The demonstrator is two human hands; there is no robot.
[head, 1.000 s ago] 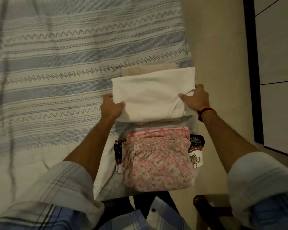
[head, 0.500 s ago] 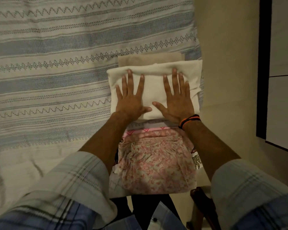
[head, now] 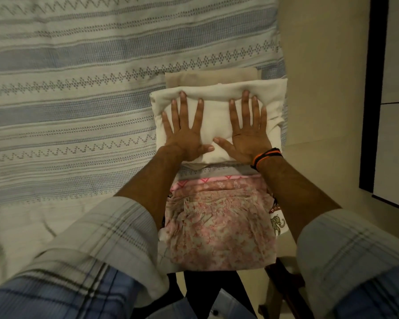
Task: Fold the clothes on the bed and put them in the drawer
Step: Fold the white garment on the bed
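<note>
- Cream garment [head: 219,97], folded into a thick rectangle, lies at the right edge of the bed [head: 78,88], on top of a tan folded piece [head: 210,78].
- Left hand [head: 184,132] and right hand [head: 249,132] rest flat on it side by side, fingers spread and straight, thumbs nearly meeting.
- Step in hand looks like pressing the fold flat; next likely calls for sliding both hands under the stack to lift it.
- Pink floral pile [head: 219,226] sits nearer the person, just beside the wrists.
- No drawer is clearly in view.
</note>
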